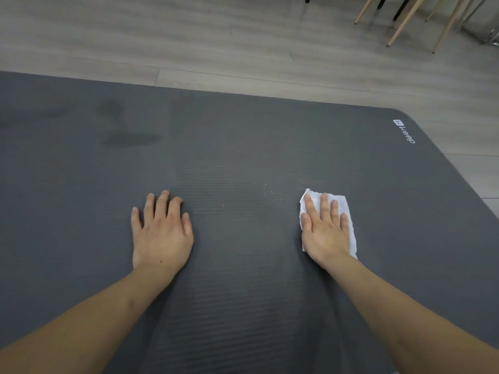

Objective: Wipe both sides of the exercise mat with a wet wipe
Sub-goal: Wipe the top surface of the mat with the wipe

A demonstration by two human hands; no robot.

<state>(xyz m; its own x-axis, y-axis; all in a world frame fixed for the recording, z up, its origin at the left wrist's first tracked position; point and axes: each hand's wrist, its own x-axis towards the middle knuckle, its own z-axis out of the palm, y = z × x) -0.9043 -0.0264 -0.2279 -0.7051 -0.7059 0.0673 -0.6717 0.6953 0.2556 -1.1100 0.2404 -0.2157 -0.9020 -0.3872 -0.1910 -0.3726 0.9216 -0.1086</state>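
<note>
The dark grey exercise mat (243,147) lies flat on the wood floor (189,36) (white logo (404,130) at its far right corner). Right hand (325,230) presses flat, fingers straight, on a white wet wipe (348,211) on the mat. Left hand (162,233) rests on the mat too, palm down, holding nothing.

Two bare forearms enter from the near edge of the view, each ending in a bare hand: the left hand (162,233) and the right hand (325,230). No sleeve, glove, watch, ring or bracelet covers either arm as far as the view reaches; the upper arms lie outside it. The fingernails are short and unpainted, and a small dark mole marks the back of the left hand near the wrist.
</note>
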